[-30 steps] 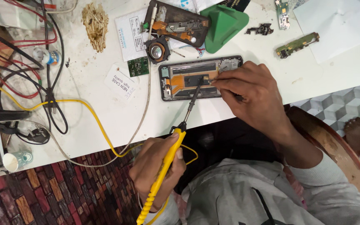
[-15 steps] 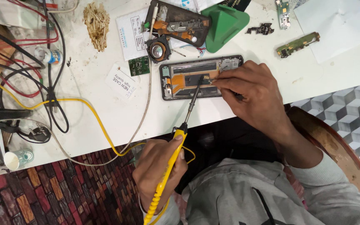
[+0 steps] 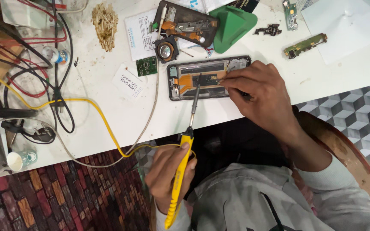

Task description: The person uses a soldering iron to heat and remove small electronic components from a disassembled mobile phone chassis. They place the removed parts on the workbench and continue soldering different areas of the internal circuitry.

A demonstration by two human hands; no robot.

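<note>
Fingers of the left hand point(image 3: 170, 173) gripped a yellow soldering iron point(image 3: 180, 171), its tip on the open phone point(image 3: 208, 78); the right hand point(image 3: 260, 92) pinched something small there.

One head-worn camera looks steeply down, close over the white worktable point(image 3: 108, 128).

The left hand point(image 3: 168, 177) is sliding toward six o'clock along the yellow soldering iron point(image 3: 180, 175), regripping lower. The right hand point(image 3: 262, 92) is settling slightly toward three o'clock over the opened phone point(image 3: 193, 79).
</note>
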